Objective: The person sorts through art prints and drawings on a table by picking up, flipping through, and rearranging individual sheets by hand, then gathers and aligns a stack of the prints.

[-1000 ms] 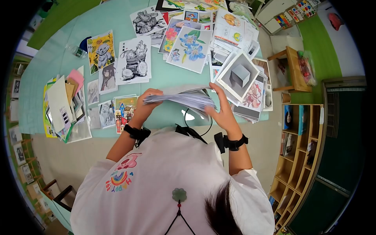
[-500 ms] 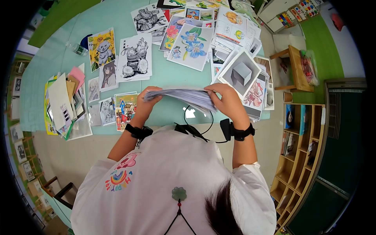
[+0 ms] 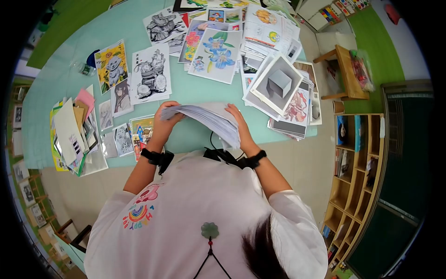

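Note:
A thick stack of white paper sheets (image 3: pixel 209 118) is held between both hands above the table's near edge, bowed and fanned along its near side. My left hand (image 3: pixel 165 122) grips its left end, fingers wrapped round the sheets. At the right end my right hand (image 3: pixel 240 126) is closed on the stack, fingers along its edge. Just beyond lie a black-and-white drawing (image 3: pixel 151 74) and a blue flower picture (image 3: pixel 216 56). The colourful house picture (image 3: pixel 141 132) is beside my left wrist.
Mixed papers and folders (image 3: pixel 69 132) are piled at the table's left. A cube drawing (image 3: pixel 278 83) tops papers on the right. A plastic bottle (image 3: pixel 83 69) lies at the back left. Wooden shelves (image 3: pixel 355 172) and a stool (image 3: pixel 341 74) stand right.
The stack has become more bowed, its right end now angled downward. My right hand has moved left and down along that end. The camera view has shifted slightly.

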`<state>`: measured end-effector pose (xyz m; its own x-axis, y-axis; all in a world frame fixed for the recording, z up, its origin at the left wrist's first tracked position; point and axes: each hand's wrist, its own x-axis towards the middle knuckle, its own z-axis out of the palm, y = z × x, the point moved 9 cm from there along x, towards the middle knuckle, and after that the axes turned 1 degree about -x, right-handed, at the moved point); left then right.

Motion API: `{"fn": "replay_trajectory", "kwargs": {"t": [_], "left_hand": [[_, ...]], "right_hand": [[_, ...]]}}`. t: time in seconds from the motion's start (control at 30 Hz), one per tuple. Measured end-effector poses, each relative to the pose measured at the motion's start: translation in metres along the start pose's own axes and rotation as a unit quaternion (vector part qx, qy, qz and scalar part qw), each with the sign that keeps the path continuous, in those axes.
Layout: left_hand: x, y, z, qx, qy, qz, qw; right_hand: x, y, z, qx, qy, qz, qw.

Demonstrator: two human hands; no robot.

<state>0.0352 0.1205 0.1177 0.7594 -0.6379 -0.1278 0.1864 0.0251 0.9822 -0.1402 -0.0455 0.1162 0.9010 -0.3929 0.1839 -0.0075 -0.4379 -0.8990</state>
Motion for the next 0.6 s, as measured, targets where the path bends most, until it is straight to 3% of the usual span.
{"fn": "replay_trajectory", "kwargs": {"t": [0.1, 0.23, 0.33, 0.43, 0.47, 0.6], "left_hand": [[0.004, -0.008, -0.001, 0.057, -0.023, 0.014, 0.998], [0.004, 0.007, 0.004, 0.128, -0.059, 0.002, 0.99], [-0.002, 0.034, 0.014, 0.156, -0.082, 0.12, 0.977], [0.003, 0.009, 0.021, 0.122, -0.08, 0.042, 0.988], [0.006, -0.006, 0.02, 0.112, -0.082, 0.039, 0.99], [0.027, -0.054, 0.009, 0.037, -0.111, 0.033, 0.993]], "right_hand": [[0.012, 0.048, 0.01, 0.2, 0.003, 0.118, 0.973], [0.021, 0.019, -0.007, 0.187, -0.001, 0.044, 0.981], [0.013, 0.002, -0.024, 0.193, 0.045, 0.058, 0.978], [0.003, 0.036, -0.013, 0.257, 0.025, 0.148, 0.955], [0.0, 0.049, -0.007, 0.187, -0.01, 0.158, 0.969], [0.015, 0.065, -0.005, 0.136, 0.012, 0.077, 0.988]]}}
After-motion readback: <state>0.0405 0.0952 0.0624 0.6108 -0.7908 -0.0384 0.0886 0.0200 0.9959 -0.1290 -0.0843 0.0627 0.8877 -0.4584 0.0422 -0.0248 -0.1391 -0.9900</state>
